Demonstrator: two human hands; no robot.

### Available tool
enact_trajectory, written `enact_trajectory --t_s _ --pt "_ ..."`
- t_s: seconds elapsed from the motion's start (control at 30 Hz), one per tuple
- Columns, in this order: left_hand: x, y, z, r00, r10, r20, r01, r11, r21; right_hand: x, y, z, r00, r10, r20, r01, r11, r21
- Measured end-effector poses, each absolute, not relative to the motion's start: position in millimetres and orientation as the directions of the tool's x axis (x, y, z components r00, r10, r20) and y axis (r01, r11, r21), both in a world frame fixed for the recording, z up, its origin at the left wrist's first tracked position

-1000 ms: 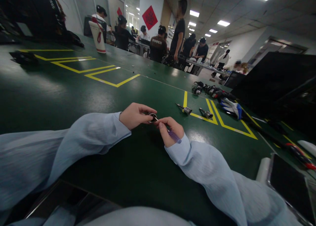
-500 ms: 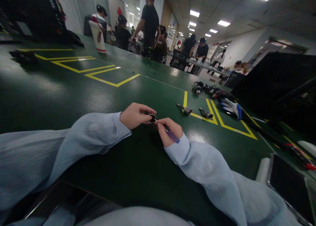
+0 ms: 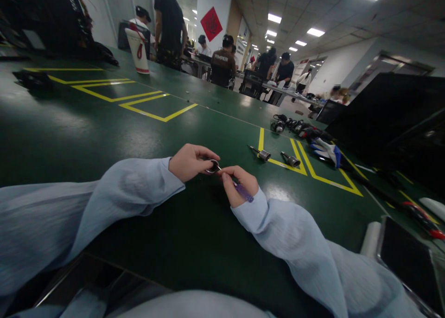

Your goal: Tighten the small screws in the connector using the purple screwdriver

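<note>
Dark green worktop (image 3: 86, 128) with yellow tape boxes, in a big workshop room. Ceiling light panels are upper right, people at tables along the top middle, and a white paper cup (image 3: 137, 51) upper left. Dead centre, the left hand (image 3: 189, 162) has its grip pinched on a small round metal part (image 3: 212, 166) with a shiny rim and dark middle, just over the worktop. The right hand (image 3: 239, 183) grips a purple-handled tool (image 3: 244, 193), thin tip right at the part.
</note>
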State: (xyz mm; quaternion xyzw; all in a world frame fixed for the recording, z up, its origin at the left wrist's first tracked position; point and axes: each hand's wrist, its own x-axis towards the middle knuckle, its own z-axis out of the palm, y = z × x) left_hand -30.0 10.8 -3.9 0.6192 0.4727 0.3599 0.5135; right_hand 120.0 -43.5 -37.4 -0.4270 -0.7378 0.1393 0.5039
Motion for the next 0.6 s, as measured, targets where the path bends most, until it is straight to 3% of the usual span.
enact_trajectory --t_s 0.6 --pt "-29.6 12.9 -7.9 0.291 0.956 -0.027 0.187 -0.029 0.982 120.0 -43.1 -41.1 -0.193 0.690 0.697 0.577 0.655 -0.489"
